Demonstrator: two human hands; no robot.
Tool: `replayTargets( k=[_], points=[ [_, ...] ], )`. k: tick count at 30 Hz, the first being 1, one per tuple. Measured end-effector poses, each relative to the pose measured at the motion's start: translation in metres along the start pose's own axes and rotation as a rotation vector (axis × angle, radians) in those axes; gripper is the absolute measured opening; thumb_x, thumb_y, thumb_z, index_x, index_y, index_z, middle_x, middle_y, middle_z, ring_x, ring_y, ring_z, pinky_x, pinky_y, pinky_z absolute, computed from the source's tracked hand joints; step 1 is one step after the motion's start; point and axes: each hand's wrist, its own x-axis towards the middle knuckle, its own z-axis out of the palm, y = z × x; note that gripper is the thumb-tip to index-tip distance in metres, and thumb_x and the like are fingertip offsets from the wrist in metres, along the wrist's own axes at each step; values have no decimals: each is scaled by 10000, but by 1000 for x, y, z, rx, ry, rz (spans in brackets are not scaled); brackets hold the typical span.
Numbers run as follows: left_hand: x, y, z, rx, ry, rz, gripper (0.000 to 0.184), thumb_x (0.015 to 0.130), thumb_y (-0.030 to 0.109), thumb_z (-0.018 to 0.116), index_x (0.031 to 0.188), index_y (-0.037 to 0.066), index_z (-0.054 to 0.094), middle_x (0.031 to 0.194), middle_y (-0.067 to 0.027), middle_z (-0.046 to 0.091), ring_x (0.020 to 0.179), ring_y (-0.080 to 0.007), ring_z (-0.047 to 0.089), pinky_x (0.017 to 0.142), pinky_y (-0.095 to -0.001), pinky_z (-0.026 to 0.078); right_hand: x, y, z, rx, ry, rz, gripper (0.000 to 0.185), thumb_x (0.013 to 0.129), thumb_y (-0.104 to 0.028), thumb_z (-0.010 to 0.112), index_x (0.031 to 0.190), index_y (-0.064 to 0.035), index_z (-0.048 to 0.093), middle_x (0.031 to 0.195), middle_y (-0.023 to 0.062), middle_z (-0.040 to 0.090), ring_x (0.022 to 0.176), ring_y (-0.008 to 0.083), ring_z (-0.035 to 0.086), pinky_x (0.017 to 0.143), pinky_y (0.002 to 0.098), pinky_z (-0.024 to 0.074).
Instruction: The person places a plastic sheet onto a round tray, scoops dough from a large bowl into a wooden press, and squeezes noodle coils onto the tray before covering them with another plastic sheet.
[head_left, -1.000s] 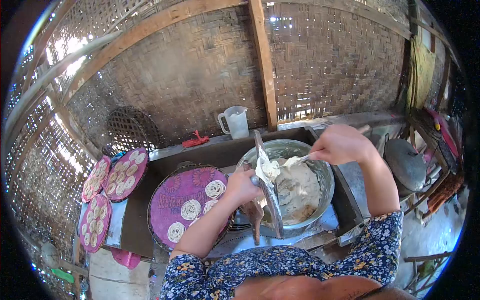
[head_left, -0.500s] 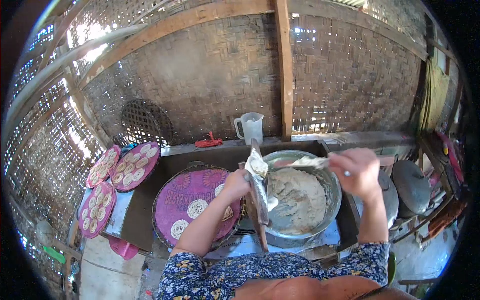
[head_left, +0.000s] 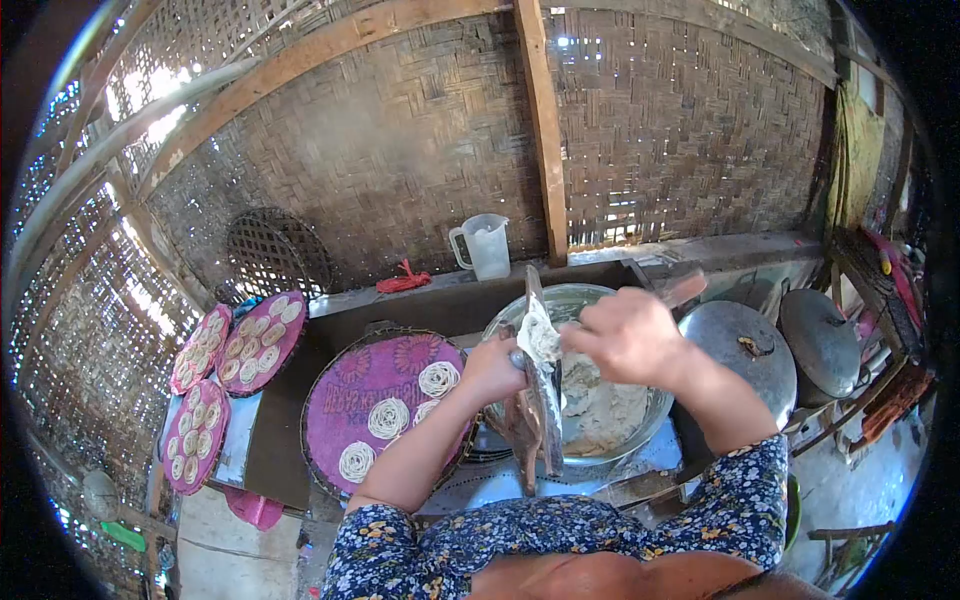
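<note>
My left hand (head_left: 492,370) is closed around a wooden hand press (head_left: 550,420), held tilted in front of the basin. Pale, sticky dough (head_left: 541,338) fills the top of the press. My right hand (head_left: 628,338), slightly blurred, grips a spatula whose wooden handle (head_left: 688,289) sticks out to the right; its blade end, at the dough in the press, is mostly hidden by my fingers. Beneath lies a metal basin (head_left: 600,458) with a large mass of dough (head_left: 612,412). Left of my forearm, a round tray with purple cloth (head_left: 333,415) carries several coiled dough rounds (head_left: 388,418).
Three smaller round trays (head_left: 262,345) of coils sit at the left. A clear plastic jug (head_left: 487,248) and red plastic scrap (head_left: 404,279) rest on the back ledge. Lidded pots (head_left: 735,350) stand at the right. A woven wall (head_left: 420,150) closes off the back.
My right hand has moved left and down, bringing the spatula from above the basin's right side to the press. The press has shifted slightly; my view has turned a little.
</note>
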Motion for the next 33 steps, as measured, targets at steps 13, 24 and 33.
replayTargets(
  k=[13,24,33],
  points=[
    [6,4,-10,-286,281,155,433,595,321,674,944,69,633,903,-202,608,865,-360,580,787,-391,465,-44,-31,55,700,548,1132,216,730,-111,707,906,-3,649,760,61,651,629,85,582,546,220,464],
    [18,-18,-13,-424,128,43,356,668,277,651,931,38,627,897,-185,630,867,-336,601,751,-363,463,-73,-51,64,1178,464,1053,134,759,-88,669,849,8,645,786,61,647,663,81,572,586,220,461],
    [8,10,-6,-272,110,115,409,728,243,619,1059,13,554,1026,-192,597,968,-332,568,835,-351,431,-58,-52,87,427,562,890,206,709,-129,714,858,-6,642,684,99,625,583,171,618,522,266,489]
  ],
)
